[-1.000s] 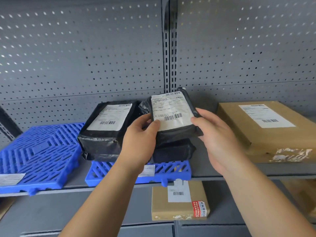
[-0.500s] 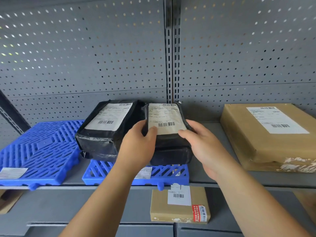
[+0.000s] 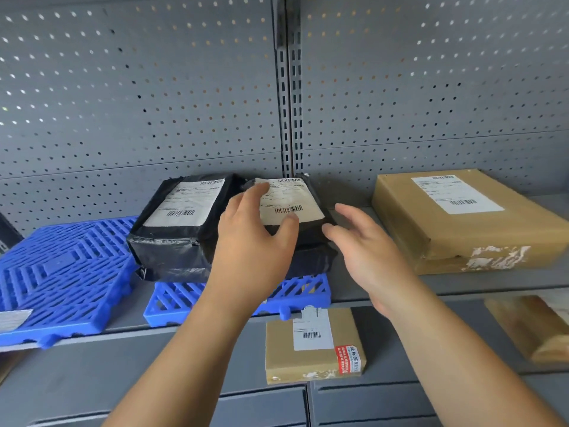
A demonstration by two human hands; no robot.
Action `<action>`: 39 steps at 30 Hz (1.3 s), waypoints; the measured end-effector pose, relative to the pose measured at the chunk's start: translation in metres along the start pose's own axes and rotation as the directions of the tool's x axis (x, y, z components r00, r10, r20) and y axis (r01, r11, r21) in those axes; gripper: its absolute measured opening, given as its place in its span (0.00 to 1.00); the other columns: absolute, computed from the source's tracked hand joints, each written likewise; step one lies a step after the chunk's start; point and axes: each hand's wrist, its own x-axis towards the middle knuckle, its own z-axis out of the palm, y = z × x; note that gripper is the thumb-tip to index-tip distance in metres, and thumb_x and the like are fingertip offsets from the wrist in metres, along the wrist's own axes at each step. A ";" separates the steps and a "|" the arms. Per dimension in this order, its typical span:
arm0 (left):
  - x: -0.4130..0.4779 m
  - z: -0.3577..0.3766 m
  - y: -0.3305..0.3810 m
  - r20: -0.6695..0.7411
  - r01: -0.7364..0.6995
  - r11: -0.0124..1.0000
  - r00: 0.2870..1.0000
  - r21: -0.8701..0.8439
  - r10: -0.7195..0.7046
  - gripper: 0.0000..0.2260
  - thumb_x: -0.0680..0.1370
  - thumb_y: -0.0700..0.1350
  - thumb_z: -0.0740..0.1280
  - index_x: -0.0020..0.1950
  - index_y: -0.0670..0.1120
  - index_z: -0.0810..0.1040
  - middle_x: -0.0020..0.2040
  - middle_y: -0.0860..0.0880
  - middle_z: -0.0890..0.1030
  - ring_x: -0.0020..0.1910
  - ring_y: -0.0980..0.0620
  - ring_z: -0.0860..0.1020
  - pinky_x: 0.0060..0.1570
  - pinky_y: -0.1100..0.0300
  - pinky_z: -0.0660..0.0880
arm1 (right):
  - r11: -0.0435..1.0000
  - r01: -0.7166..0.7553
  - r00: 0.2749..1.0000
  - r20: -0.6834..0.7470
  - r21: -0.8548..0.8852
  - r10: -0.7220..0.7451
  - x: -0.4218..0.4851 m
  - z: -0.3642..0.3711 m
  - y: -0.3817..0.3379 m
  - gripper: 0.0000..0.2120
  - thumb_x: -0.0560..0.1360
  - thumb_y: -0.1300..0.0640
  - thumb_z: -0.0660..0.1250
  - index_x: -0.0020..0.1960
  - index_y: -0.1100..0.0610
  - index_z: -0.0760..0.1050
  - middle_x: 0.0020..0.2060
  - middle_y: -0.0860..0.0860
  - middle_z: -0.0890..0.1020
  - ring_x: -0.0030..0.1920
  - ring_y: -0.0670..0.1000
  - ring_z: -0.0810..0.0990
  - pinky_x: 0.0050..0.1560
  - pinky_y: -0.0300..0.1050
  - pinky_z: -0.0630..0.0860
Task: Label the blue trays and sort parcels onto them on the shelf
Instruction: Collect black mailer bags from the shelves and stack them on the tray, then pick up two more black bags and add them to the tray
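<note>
A: Which way does the stacked parcel lie from the hands?

B: Straight ahead. Furthest left sits a blue slatted plastic tray point(image 3: 61, 272), then a black poly-wrapped parcel point(image 3: 172, 229) on the second blue tray point(image 3: 308, 291). The left hand point(image 3: 255, 241) rests flat, fingers straight, on the smaller black labelled parcel point(image 3: 295, 195) stacked beside it, whose long axis runs away toward the pegboard wall point(image 3: 154, 103).

A: And the right hand point(image 3: 363, 251)?

B: Spread, gripping nothing, just beside that parcel's right edge; I cannot tell whether it touches. A strip of grey metal shelf point(image 3: 431, 285) separates it from the large brown cardboard box point(image 3: 462, 235), so I judge there is room to withdraw
</note>
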 end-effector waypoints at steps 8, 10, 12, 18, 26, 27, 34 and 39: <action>-0.036 -0.004 -0.003 0.158 -0.154 0.981 0.972 -0.117 0.172 0.21 0.78 0.53 0.68 0.72 0.57 0.72 0.63 0.62 0.71 0.66 0.58 0.72 0.66 0.59 0.70 | 0.993 0.024 0.971 -0.235 -0.118 -0.051 -0.066 -0.011 -0.002 0.25 0.75 0.41 0.66 0.72 0.37 0.68 0.71 0.36 0.70 0.68 0.38 0.66 0.64 0.42 0.63; -0.049 0.003 -0.007 0.199 -0.191 0.970 0.955 -0.152 0.219 0.21 0.78 0.52 0.68 0.71 0.56 0.73 0.62 0.60 0.73 0.64 0.60 0.73 0.64 0.62 0.70 | 0.984 0.006 0.958 -0.282 -0.176 -0.056 -0.085 -0.015 0.005 0.25 0.76 0.41 0.66 0.72 0.36 0.68 0.70 0.35 0.69 0.67 0.37 0.66 0.62 0.40 0.62; -0.064 0.012 -0.013 0.233 -0.226 0.958 0.936 -0.175 0.263 0.20 0.78 0.52 0.68 0.70 0.55 0.72 0.61 0.58 0.75 0.60 0.61 0.74 0.60 0.64 0.71 | 0.969 -0.034 0.944 -0.327 -0.244 -0.050 -0.107 -0.019 0.013 0.25 0.76 0.41 0.66 0.72 0.36 0.67 0.67 0.34 0.69 0.65 0.36 0.66 0.59 0.38 0.63; -0.112 0.049 -0.013 0.392 -0.266 0.944 0.861 -0.196 0.324 0.21 0.78 0.52 0.68 0.71 0.55 0.72 0.61 0.57 0.75 0.58 0.60 0.73 0.55 0.61 0.71 | 0.938 -0.161 0.895 -0.445 -0.306 0.009 -0.166 -0.044 0.034 0.25 0.78 0.43 0.65 0.74 0.39 0.66 0.72 0.38 0.67 0.64 0.34 0.63 0.62 0.39 0.61; -0.146 0.095 0.041 0.496 -0.397 0.888 0.737 -0.233 0.459 0.22 0.78 0.53 0.67 0.73 0.57 0.70 0.66 0.56 0.75 0.64 0.53 0.75 0.61 0.53 0.74 | 0.930 -0.240 0.766 -0.643 -0.278 0.006 -0.221 -0.109 0.042 0.25 0.77 0.42 0.66 0.72 0.37 0.67 0.63 0.33 0.68 0.60 0.32 0.64 0.59 0.38 0.62; -0.150 0.103 0.050 0.508 -0.415 0.879 0.719 -0.234 0.475 0.22 0.78 0.54 0.66 0.73 0.58 0.69 0.67 0.56 0.74 0.65 0.52 0.75 0.59 0.52 0.74 | 0.930 -0.242 0.751 -0.660 -0.277 -0.002 -0.228 -0.119 0.043 0.25 0.77 0.42 0.66 0.72 0.38 0.67 0.62 0.33 0.67 0.58 0.31 0.64 0.59 0.37 0.62; -0.203 0.174 0.126 0.581 -0.509 0.818 0.592 -0.268 0.559 0.22 0.78 0.54 0.66 0.72 0.57 0.69 0.67 0.54 0.75 0.64 0.49 0.74 0.58 0.50 0.74 | 0.893 -0.308 0.652 -0.757 -0.328 -0.054 -0.284 -0.209 0.059 0.24 0.78 0.46 0.67 0.72 0.39 0.67 0.62 0.35 0.69 0.57 0.32 0.67 0.49 0.22 0.63; -0.262 0.230 0.194 0.591 -0.553 0.772 0.522 -0.314 0.615 0.22 0.77 0.54 0.67 0.71 0.55 0.72 0.65 0.53 0.76 0.62 0.47 0.75 0.56 0.50 0.74 | 0.841 -0.420 0.555 -0.830 -0.340 -0.058 -0.335 -0.288 0.073 0.28 0.77 0.48 0.67 0.76 0.44 0.65 0.71 0.42 0.70 0.71 0.46 0.68 0.63 0.39 0.62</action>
